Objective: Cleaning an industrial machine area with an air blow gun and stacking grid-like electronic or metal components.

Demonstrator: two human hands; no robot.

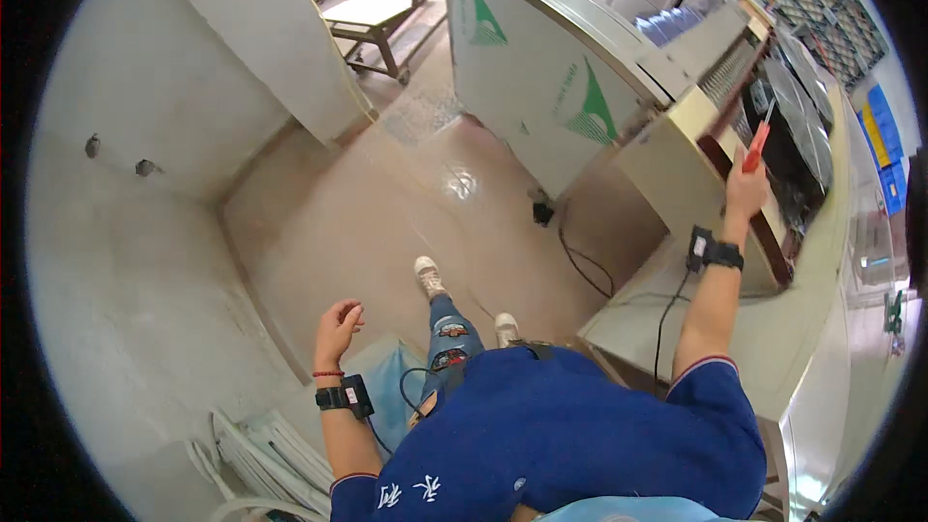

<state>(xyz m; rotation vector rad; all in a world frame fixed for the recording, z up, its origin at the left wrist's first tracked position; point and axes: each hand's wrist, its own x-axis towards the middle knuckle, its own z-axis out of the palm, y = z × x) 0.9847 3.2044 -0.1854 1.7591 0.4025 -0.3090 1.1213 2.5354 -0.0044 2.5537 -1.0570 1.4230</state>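
One grey-white wall (126, 242) fills the side from 8 to 10 o'clock, with two dark holes in it at 9 o'clock, and a smooth beige floor (338, 203) spreads across the middle. At 1 o'clock stands one pale panel (527, 77) bearing two green triangular prints, each with faint green lettering too small to read. The wearer's single dark-blue shirt (570, 425) fills 6 o'clock, two white characters on its left sleeve. Between 2 and 3 o'clock is one opened unit (793, 140) with a dark interior; a pale tabletop (773, 338) lies beside the right forearm, at 4 o'clock. One wheeled cart (372, 29) stands at 11 o'clock, and several white tubes (266, 459) lie bundled at 7 o'clock. Of the two hands, the right hand (746, 191), near 3 o'clock, grips one red-handled tool (759, 147), whose thin shaft points toward 12 o'clock over the opened unit; whether its tip touches anything I cannot tell. The left hand (336, 333), at 8 o'clock, hangs relaxed in the air, fingers loosely curled. Two light shoes (430, 276) stand on the floor near 6 o'clock. Two black boxes (357, 396) are strapped on, one per wrist, each with a small pale label, illegible, and one red bracelet (329, 373) circles the left wrist.
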